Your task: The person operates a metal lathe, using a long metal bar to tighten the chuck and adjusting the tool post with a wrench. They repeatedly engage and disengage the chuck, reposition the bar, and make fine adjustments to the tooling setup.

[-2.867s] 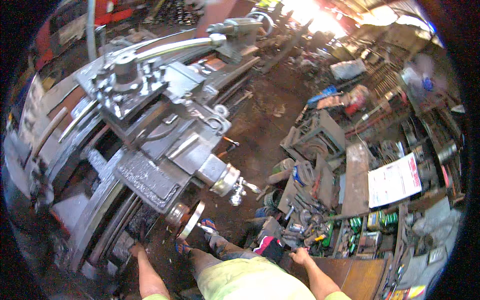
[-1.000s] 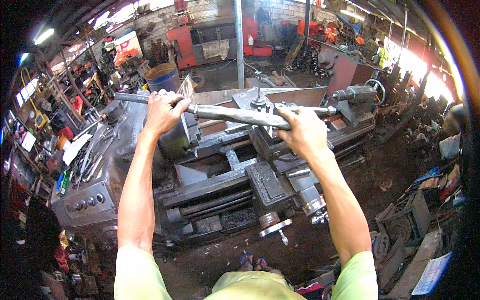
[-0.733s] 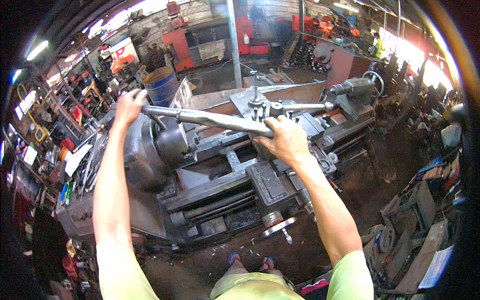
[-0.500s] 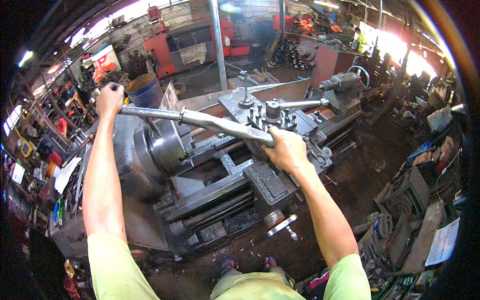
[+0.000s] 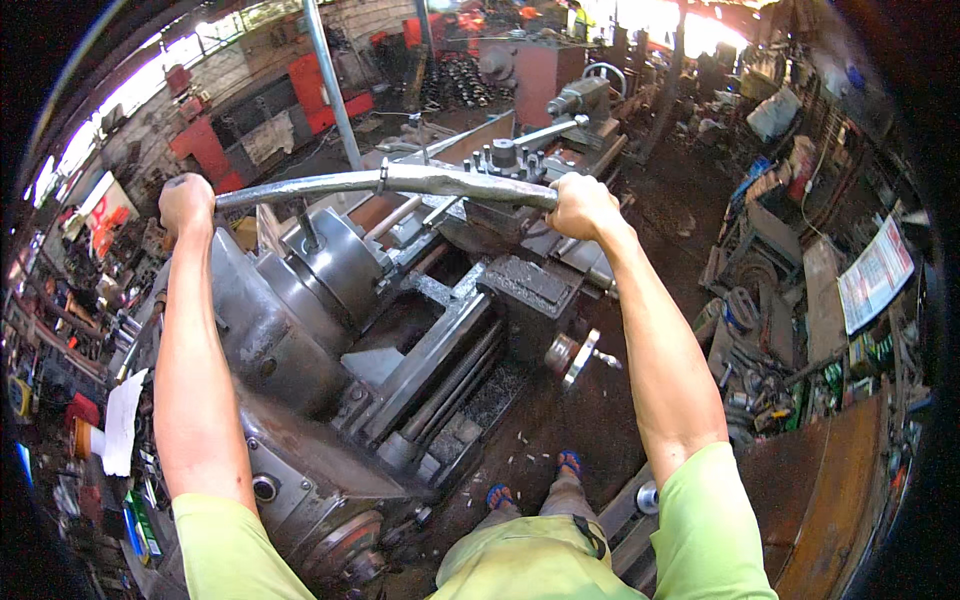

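While both arms reach forward, the left hand (image 5: 188, 203) and the right hand (image 5: 585, 207) grip a long metal bar (image 5: 450, 182) near its two ends, fingers curled closed around it. The bar spans the gap between the hands, running nearly level across the view, thinner toward the left hand and thicker toward the right, with a raised ring (image 5: 383, 176) about midway. It looks slightly bowed, though the wide lens may cause that.

Below and between the hands stands a big grey lathe (image 5: 270, 345). Its round chuck (image 5: 340, 268) sits under the left half of the bar, nearer the left hand, with a short peg (image 5: 308, 228) sticking up from it. Just beyond the bar, toward the right hand, is the tool holder (image 5: 503, 155) with its ring of bolts, and a long handle (image 5: 545, 135) extends from it. Below the right hand is a small wheel (image 5: 580, 358) with a crank. A white paper (image 5: 122, 425) lies well below the left hand, among tools too cluttered to make out. Well to the right of the right hand is a printed sheet (image 5: 877, 275).
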Motion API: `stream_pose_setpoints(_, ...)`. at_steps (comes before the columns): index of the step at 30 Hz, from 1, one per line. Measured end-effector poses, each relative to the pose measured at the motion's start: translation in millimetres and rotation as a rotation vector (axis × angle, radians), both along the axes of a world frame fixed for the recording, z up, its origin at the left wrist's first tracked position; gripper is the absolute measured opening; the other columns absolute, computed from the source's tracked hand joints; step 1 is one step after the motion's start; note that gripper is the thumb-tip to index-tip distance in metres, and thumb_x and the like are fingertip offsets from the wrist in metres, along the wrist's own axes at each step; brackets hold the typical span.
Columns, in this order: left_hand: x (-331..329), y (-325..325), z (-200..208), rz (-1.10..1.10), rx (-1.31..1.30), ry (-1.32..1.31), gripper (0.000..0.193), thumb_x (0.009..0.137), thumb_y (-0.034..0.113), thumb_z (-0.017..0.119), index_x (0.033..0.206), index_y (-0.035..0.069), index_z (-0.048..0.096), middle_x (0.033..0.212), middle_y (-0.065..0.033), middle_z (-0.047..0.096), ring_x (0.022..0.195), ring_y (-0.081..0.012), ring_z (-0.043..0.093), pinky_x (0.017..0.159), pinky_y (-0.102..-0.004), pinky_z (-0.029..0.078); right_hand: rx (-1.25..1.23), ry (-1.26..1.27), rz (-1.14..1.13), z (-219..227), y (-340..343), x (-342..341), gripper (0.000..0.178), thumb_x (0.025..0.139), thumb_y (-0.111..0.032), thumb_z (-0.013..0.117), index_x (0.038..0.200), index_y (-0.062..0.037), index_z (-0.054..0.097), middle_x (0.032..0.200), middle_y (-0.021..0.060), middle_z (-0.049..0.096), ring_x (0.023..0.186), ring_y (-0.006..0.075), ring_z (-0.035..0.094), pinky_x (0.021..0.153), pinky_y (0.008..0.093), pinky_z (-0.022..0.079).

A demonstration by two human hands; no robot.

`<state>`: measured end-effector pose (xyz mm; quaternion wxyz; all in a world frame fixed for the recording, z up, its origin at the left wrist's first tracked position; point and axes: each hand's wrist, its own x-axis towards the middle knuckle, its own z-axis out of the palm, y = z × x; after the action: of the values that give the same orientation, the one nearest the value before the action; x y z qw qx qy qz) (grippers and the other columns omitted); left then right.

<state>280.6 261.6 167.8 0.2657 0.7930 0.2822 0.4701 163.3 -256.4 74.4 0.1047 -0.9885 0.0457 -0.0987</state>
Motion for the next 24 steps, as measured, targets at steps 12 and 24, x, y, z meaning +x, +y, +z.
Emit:
stream_pose_setpoints(12, 41, 3, 13, -0.211, 0.126, 0.100, 0.042, 0.087, 0.041, 0.054, 0.109, 0.012, 0.076, 0.112, -0.0184, 0.072, 0.108, -0.0372, 0.068, 0.094, -0.0462, 0.051, 0.087, -0.031, -0.147, -24, 38, -99, 0.024, 0.080, -0.017, 0.066, 0.102, -0.0080, 0.070, 0.101, 0.0223, 0.072, 0.098, 0.0413, 0.070, 0.085, 0.0509, 0.056)
stream_pose_setpoints(24, 8, -15, -13, -0.078, -0.497, -0.233, 0.043, 0.078, 0.032, 0.063, 0.100, -0.004, 0.071, 0.102, -0.0188, 0.071, 0.094, -0.0311, 0.068, 0.084, -0.0437, 0.051, 0.164, -0.260, 0.098, -60, -54, -30, 0.017, 0.074, -0.019, 0.070, 0.088, -0.0091, 0.067, 0.091, 0.0158, 0.071, 0.089, 0.0391, 0.068, 0.076, 0.0492, 0.054)
